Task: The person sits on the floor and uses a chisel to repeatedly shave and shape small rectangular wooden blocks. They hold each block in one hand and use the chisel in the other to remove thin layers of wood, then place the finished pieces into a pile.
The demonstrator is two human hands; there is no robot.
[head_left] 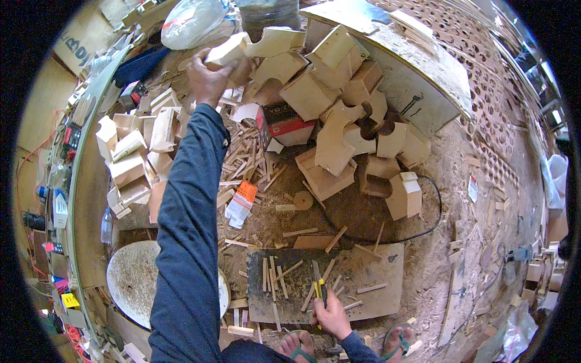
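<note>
So the left hand (209,78) is way out on the far left, fingers wrapped around a pale wooden piece (229,49) just beside the big pile of cut-out blocks (310,95). Looks light and stiff to me, dusty so maybe a bit slippery, and I'd grab the flat sides since thin edges could chip. Right hand (331,314) is near, closed on a yellow utility knife (321,289) over the board (378,266); rigid handle, so keep fingers behind the blade.
</note>
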